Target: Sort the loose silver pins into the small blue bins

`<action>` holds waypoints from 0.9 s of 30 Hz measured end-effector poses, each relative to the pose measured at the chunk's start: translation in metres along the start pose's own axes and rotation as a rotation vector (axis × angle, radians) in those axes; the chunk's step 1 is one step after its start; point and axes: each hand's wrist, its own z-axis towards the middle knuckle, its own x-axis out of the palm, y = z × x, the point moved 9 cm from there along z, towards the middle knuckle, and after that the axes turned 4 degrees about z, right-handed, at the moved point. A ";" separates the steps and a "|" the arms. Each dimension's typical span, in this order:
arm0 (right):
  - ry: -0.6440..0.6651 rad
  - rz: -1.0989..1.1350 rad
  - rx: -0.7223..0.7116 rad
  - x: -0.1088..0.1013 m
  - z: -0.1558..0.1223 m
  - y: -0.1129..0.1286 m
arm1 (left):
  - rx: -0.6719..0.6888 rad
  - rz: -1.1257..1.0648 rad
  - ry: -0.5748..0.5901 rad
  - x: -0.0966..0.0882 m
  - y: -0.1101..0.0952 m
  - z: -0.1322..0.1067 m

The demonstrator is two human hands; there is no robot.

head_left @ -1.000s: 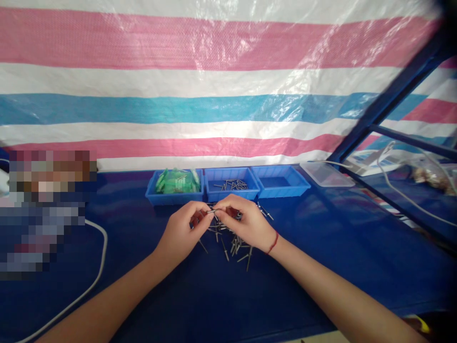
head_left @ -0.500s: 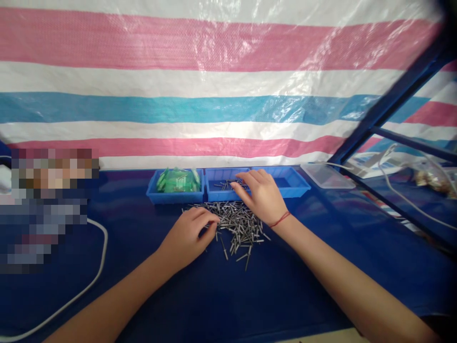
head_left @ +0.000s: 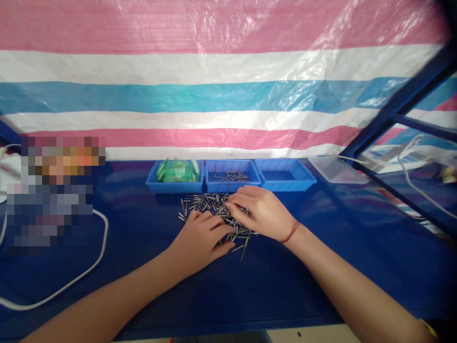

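A loose pile of metal blind rivets lies on the blue table in front of the bins. My left hand rests at the pile's near left side, thumb and forefinger apart, with rivets showing between them. Over the right part of the pile, my right hand has its fingers curled and the thumb tip close to the forefinger; whatever is in that pinch is hidden. Behind the pile, the middle blue bin holds several rivets.
The left blue bin contains green plastic packets. On the right stands another blue bin, beside a clear plastic lid. A white cable curves across the table's left. A blue metal frame slants at the right.
My right hand has come back from the middle bin to the pile. My left hand has shifted right over the rivets, its thumb and forefinger spreading. The view has tilted slightly downward.
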 end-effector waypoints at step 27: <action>-0.010 0.266 -0.027 0.012 0.003 0.012 | -0.453 -0.554 -0.294 -0.022 0.058 -0.009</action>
